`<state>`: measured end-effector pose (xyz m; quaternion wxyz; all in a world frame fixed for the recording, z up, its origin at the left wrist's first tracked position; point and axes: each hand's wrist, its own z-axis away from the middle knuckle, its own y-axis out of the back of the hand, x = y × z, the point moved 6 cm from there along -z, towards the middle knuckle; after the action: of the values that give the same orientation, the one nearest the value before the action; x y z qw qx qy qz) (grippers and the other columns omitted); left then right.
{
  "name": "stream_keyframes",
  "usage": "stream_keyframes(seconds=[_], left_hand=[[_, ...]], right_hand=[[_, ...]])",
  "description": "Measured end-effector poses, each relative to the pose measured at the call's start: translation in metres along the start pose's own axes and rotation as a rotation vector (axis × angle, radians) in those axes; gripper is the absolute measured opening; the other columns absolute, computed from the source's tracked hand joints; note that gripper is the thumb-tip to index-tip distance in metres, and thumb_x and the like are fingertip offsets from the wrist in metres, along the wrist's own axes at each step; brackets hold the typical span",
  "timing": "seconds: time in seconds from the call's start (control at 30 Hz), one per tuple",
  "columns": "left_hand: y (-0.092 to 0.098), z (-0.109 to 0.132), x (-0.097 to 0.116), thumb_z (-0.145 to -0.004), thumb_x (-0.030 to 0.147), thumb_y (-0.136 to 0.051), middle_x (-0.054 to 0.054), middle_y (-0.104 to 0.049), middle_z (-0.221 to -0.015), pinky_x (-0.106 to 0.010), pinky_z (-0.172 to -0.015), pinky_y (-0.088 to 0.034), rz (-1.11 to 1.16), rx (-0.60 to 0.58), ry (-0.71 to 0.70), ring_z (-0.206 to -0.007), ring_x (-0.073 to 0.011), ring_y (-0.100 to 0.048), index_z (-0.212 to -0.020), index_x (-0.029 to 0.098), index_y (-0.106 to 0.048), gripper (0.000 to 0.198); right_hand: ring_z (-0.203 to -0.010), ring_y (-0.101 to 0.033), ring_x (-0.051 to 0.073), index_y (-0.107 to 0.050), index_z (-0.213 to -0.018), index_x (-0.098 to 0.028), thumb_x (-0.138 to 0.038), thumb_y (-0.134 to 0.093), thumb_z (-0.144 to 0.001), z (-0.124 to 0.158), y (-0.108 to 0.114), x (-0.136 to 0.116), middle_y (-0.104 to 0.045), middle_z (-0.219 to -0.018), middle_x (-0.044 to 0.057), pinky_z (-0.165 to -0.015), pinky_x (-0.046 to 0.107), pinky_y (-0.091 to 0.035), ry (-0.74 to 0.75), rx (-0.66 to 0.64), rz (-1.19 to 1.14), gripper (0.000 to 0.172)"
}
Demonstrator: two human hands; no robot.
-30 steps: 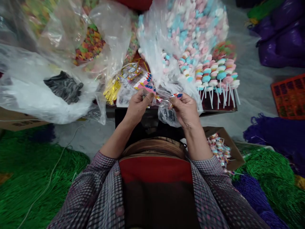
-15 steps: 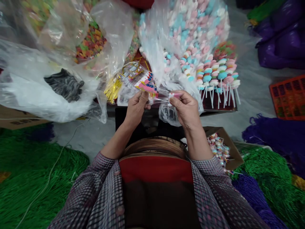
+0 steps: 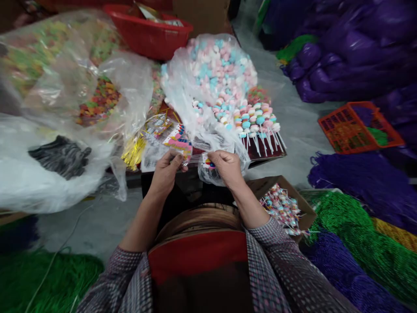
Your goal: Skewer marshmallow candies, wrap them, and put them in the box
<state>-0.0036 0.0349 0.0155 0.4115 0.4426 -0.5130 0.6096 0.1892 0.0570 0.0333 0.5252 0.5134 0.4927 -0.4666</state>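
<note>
My left hand [image 3: 167,171] and my right hand [image 3: 228,168] are both closed, thumb against fingers, on a small clear printed plastic bag [image 3: 196,159]. It is stretched between them just in front of the table edge. Beyond my left hand lie printed bags [image 3: 177,136] in pink, white and blue, and a bundle of gold twist ties [image 3: 133,153]. Past my right hand is a crumpled clear plastic bag [image 3: 210,174]. Marshmallow sticks [image 3: 256,119] with white stems lie in a pile at the table's right end.
Large clear bags of marshmallows [image 3: 224,65] and gummy candy [image 3: 99,102] fill the table's back, near a red basin [image 3: 150,37]. A cardboard box [image 3: 304,213] of wrapped candy stands at my right. Orange crates [image 3: 347,130] and green bead strands [image 3: 345,221] lie on the floor.
The camera view has tilted up and swung right, so the red basin now shows. Both hands still grip the small bag, and its printed part now shows more beside my right fingers.
</note>
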Motion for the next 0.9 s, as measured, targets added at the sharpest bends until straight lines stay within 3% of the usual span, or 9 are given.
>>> stream_keyframes(seconds=[0.23,0.3,0.43,0.53,0.63,0.73,0.83,0.9], left_hand=[[0.003,-0.003,-0.002,-0.070,0.041,-0.088,0.004,-0.065,-0.062,-0.021,-0.054,-0.048,-0.013,0.057,-0.030,-0.054,-0.0083,-0.057,-0.074,0.024,-0.076,0.021],[0.010,-0.006,-0.002,-0.066,0.039,-0.091,0.004,-0.066,-0.064,-0.019,-0.053,-0.048,0.055,0.120,-0.030,-0.055,-0.0072,-0.056,-0.072,0.025,-0.076,0.021],[0.018,-0.012,-0.004,-0.051,0.043,-0.099,0.005,-0.067,-0.066,-0.020,-0.050,-0.051,0.222,0.192,0.020,-0.055,-0.0069,-0.056,-0.068,0.026,-0.075,0.033],[0.011,-0.012,-0.011,-0.044,0.043,-0.102,0.005,-0.068,-0.067,-0.021,-0.050,-0.052,0.332,0.178,0.096,-0.055,-0.0076,-0.058,-0.068,0.026,-0.075,0.040],[0.002,-0.009,-0.019,-0.039,0.038,-0.103,0.006,-0.069,-0.067,-0.020,-0.048,-0.051,0.427,0.166,0.176,-0.056,-0.0073,-0.059,-0.066,0.025,-0.073,0.043],[0.000,-0.008,-0.021,-0.040,0.032,-0.104,0.007,-0.069,-0.068,-0.019,-0.048,-0.051,0.492,0.150,0.187,-0.057,-0.0074,-0.061,-0.066,0.024,-0.072,0.042],[0.001,-0.009,-0.017,-0.045,0.031,-0.103,0.006,-0.068,-0.067,-0.019,-0.047,-0.050,0.553,0.114,0.166,-0.055,-0.0074,-0.059,-0.070,0.020,-0.071,0.042],[0.002,-0.010,-0.016,-0.047,0.032,-0.102,0.006,-0.063,-0.061,-0.019,-0.045,-0.048,0.586,0.086,0.165,-0.052,-0.0074,-0.057,-0.073,0.019,-0.071,0.043]], right_hand=[[-0.073,-0.064,0.013,-0.076,-0.086,-0.023,-0.040,-0.073,-0.081,-0.004,0.015,-0.006,-0.073,-0.080,-0.001,-0.074,0.028,-0.053,0.038,-0.012,0.028,0.018],[-0.079,-0.067,0.014,-0.077,-0.089,-0.023,-0.036,-0.070,-0.083,-0.010,0.039,-0.014,-0.075,-0.087,0.001,-0.079,0.030,-0.055,0.088,0.053,0.091,0.015],[-0.091,-0.070,0.019,-0.078,-0.097,-0.022,-0.033,-0.061,-0.089,-0.030,0.114,-0.039,-0.078,-0.097,0.005,-0.089,0.036,-0.054,0.231,0.397,0.424,0.021],[-0.094,-0.071,0.026,-0.079,-0.095,-0.020,-0.036,-0.062,-0.091,-0.051,0.146,-0.047,-0.078,-0.094,0.010,-0.092,0.042,-0.053,0.122,0.439,0.860,0.024],[-0.100,-0.072,0.033,-0.080,-0.101,-0.015,-0.041,-0.062,-0.094,-0.065,0.150,-0.039,-0.078,-0.100,0.019,-0.092,0.046,-0.052,-0.123,0.318,1.205,0.032],[-0.110,-0.072,0.036,-0.078,-0.114,-0.012,-0.038,-0.059,-0.096,-0.069,0.143,-0.028,-0.076,-0.115,0.025,-0.094,0.045,-0.051,-0.283,0.210,1.376,0.037],[-0.112,-0.071,0.034,-0.076,-0.121,-0.012,-0.030,-0.051,-0.099,-0.069,0.143,-0.021,-0.076,-0.119,0.024,-0.093,0.041,-0.051,-0.327,0.210,1.429,0.038],[-0.109,-0.072,0.033,-0.076,-0.119,-0.012,-0.025,-0.045,-0.100,-0.068,0.150,-0.018,-0.077,-0.116,0.024,-0.090,0.038,-0.050,-0.298,0.279,1.408,0.039]])
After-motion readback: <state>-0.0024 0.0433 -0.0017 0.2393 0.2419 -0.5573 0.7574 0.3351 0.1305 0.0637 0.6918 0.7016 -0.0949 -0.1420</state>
